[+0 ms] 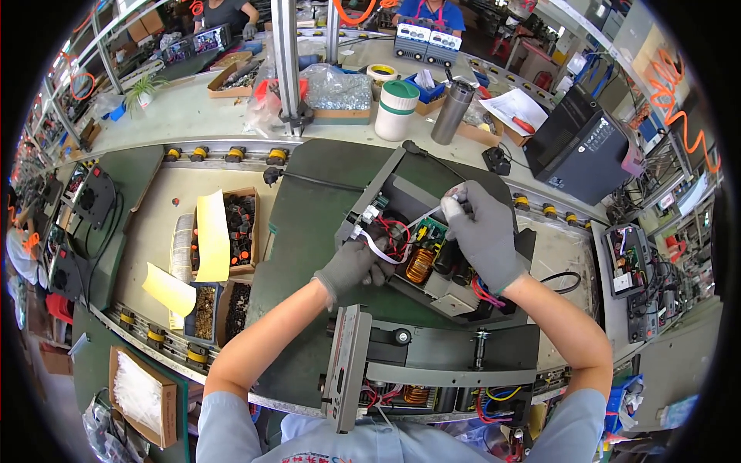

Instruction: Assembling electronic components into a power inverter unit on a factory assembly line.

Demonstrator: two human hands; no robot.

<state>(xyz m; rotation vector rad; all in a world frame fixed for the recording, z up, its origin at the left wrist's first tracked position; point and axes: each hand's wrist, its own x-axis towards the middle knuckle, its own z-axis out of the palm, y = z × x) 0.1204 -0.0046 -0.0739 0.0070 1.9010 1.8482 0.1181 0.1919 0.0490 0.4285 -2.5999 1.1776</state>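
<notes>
An opened grey metal device housing (375, 189) lies tilted on the dark green board, showing a circuit board, a copper coil (420, 265) and red wires (395, 238). My left hand (351, 268), in a grey glove, reaches into its near left side. Its fingers are curled beside the wires and a white flat cable (376, 248); what they grip is hidden. Over the housing's right part, my gloved right hand (485, 231) pinches a thin white strip (426, 215), which looks like a cable tie. Closest to me stands a second opened housing (432, 376).
Left of the board are a box of small black parts (245, 231), yellow sheets (214, 235) and a blue bin (204, 312). Behind stand a green-lidded white jar (396, 116), a steel flask (454, 113) and a metal post (287, 69). A black case (579, 147) stands far right.
</notes>
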